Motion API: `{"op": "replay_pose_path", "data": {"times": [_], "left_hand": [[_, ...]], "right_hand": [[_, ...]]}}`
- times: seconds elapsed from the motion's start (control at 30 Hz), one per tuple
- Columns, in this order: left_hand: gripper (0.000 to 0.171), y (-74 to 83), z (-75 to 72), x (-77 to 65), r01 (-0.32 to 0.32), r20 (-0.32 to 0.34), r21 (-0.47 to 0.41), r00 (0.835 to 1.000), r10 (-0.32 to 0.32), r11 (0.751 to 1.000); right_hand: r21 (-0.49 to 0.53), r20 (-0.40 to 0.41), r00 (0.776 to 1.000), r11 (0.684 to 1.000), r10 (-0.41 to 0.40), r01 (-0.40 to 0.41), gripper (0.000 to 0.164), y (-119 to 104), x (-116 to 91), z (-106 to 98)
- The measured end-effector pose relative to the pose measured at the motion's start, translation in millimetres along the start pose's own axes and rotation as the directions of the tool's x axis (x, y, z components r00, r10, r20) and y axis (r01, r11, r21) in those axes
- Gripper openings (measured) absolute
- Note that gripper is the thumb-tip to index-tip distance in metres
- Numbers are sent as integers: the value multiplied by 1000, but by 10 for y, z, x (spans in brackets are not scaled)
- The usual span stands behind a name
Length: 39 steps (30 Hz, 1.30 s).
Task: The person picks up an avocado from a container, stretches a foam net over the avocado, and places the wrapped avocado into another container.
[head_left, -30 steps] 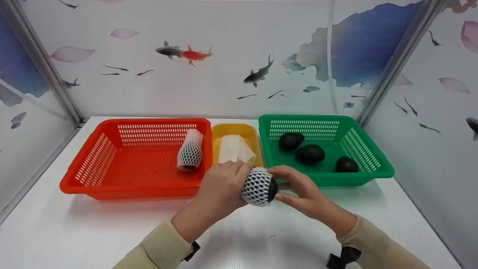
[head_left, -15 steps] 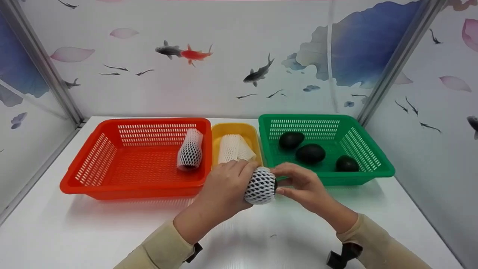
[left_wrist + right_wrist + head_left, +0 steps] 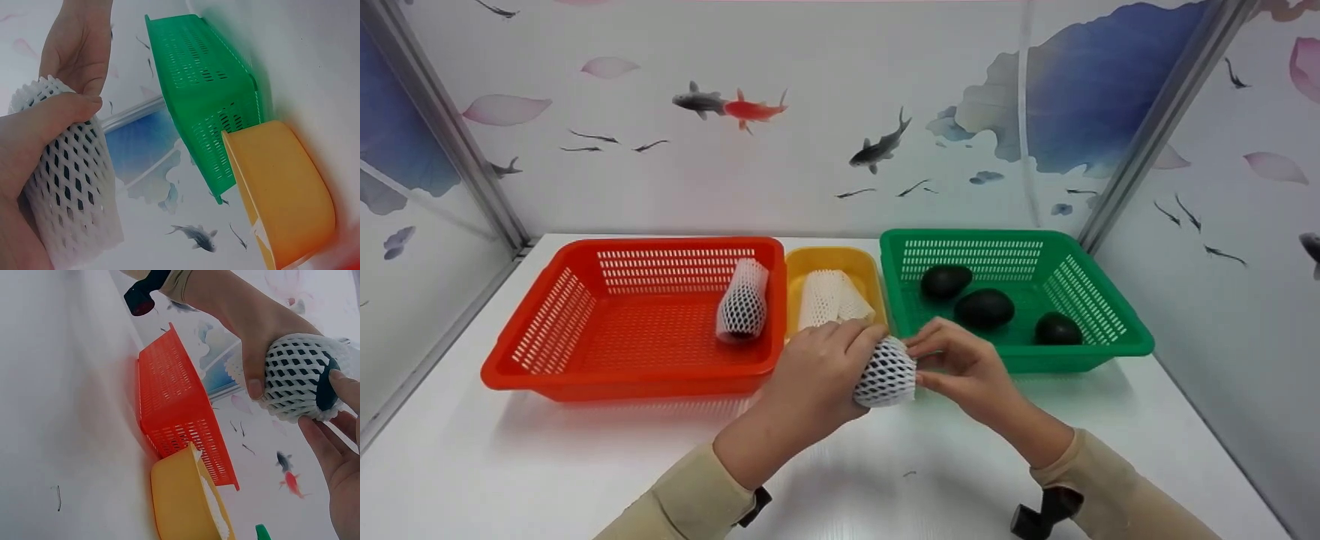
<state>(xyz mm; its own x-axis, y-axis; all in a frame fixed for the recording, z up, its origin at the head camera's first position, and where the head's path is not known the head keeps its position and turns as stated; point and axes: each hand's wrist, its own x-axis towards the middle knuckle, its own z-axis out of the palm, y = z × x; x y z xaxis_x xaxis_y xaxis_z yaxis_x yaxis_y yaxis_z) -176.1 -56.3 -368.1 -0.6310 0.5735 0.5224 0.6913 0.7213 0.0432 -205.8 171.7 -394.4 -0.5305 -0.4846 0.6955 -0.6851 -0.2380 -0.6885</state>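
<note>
My left hand [image 3: 825, 375] grips a white foam fruit net [image 3: 889, 375] with a dark egg-shaped fruit [image 3: 326, 388] inside, held above the table. At the net's open end, my right hand [image 3: 966, 367] pinches the edge; its thumb touches the fruit's exposed end in the right wrist view. Dark fruit shows through the mesh in the left wrist view. Beyond my hands, a yellow bin [image 3: 840, 259] holds white foam nets [image 3: 826, 296]. Several bare dark fruits [image 3: 984, 309] lie in the green basket [image 3: 1099, 300]. One netted fruit [image 3: 743, 304] lies in the red basket [image 3: 630, 337].
The baskets and bin stand side by side on a white table [image 3: 840, 480], red at left, green at right. Behind them rises a wall [image 3: 810, 45] painted with fish. A tiny dark scrap [image 3: 909, 474] lies near the front.
The net has come further over the fruit, covering the dark end that showed at the right in the head view. My right fingers have closed in on the net's edge.
</note>
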Motion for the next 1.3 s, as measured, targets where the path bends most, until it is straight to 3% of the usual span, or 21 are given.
{"op": "replay_pose_path", "data": {"times": [0.2,0.37,0.5,0.63,0.7,0.77,0.87,0.93,1.1,1.2,1.27,1.3], "left_hand": [[80,2,17,5,21,8,-1,1000,-21,1000],[81,-8,33,17,15,-20,45,1000,-14,999],[80,-23,44,15,-3,-27,76,1000,5,997],[79,-30,51,8,-4,-32,62,999,6,998],[79,-30,51,7,1,-40,53,999,1,999],[81,-33,54,9,7,-58,53,998,-4,999],[86,-48,71,11,37,-126,60,992,-29,998],[91,-68,92,11,77,-195,63,979,-64,995],[108,-119,127,13,190,-340,-31,921,-189,981],[113,-130,118,23,228,-344,-170,898,-275,959],[114,-123,96,24,266,-291,-301,889,-354,916],[115,-120,81,26,288,-250,-380,883,-397,879]], "right_hand": [[-65,-34,999,998,2,-4,24,-14,-9,6],[-93,-94,989,988,116,-124,21,-87,-6,19],[-110,-116,952,949,282,-295,31,-147,23,50],[-131,-83,893,883,443,-450,41,-176,51,112],[-115,-67,865,857,498,-502,46,-177,55,144],[-85,-66,853,849,518,-522,48,-176,56,169],[-63,-96,859,858,503,-509,49,-172,49,183],[-66,-132,867,868,481,-491,49,-175,41,183],[-60,-180,890,899,418,-434,51,-189,13,180],[-38,-167,923,933,348,-359,53,-195,-3,179],[-18,-152,944,954,294,-300,54,-189,-13,173],[-8,-146,952,962,270,-274,55,-185,-18,169]]}}
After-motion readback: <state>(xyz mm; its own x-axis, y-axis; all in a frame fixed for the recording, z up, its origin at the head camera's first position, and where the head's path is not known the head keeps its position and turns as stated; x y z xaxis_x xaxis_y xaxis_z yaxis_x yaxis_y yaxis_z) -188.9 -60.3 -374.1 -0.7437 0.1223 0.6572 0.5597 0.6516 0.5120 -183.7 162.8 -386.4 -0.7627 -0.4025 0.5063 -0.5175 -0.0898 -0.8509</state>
